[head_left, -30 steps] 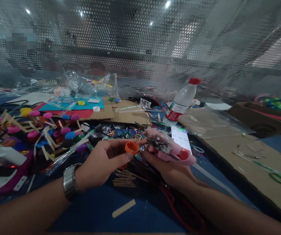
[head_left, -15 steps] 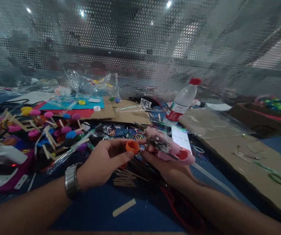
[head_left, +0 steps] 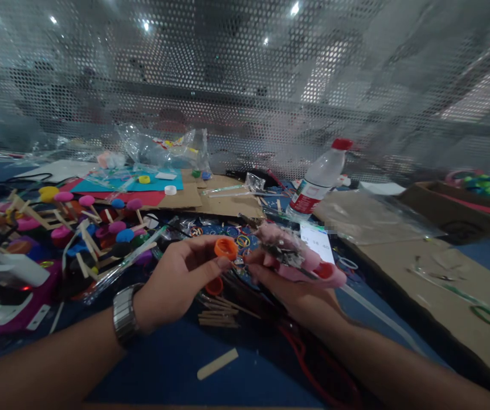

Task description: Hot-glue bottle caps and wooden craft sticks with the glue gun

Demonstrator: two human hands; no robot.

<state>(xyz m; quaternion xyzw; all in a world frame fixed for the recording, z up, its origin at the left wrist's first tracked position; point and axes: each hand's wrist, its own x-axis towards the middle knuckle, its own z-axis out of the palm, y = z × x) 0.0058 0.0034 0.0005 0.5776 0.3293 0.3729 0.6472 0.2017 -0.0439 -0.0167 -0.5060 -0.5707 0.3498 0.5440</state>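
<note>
My left hand point(head_left: 176, 279), with a metal watch on the wrist, pinches an orange bottle cap point(head_left: 225, 248) between thumb and fingers. My right hand point(head_left: 290, 282) grips a pink glue gun point(head_left: 300, 259) that has dried glue on its body and a red trigger; its nozzle points left toward the cap. Cap and nozzle are a few centimetres apart above the blue table point(head_left: 163, 370). A second orange cap point(head_left: 215, 286) lies below the hands beside a bundle of wooden sticks point(head_left: 217, 316).
Left: a heap of stick-and-cap models point(head_left: 78, 228) and a white device point(head_left: 12, 273). Behind: coloured paper, plastic bags point(head_left: 159, 148), cardboard, rubber bands point(head_left: 223, 232). A water bottle point(head_left: 319, 176) and a phone point(head_left: 319, 244) are right of centre. Cardboard sheet point(head_left: 441, 285) right. A loose stick point(head_left: 217, 364) lies near me. Perforated screen behind.
My left hand lifted the orange cap slightly up and left, uncovering a second orange cap on the table. The right hand with the glue gun shifted slightly upward.
</note>
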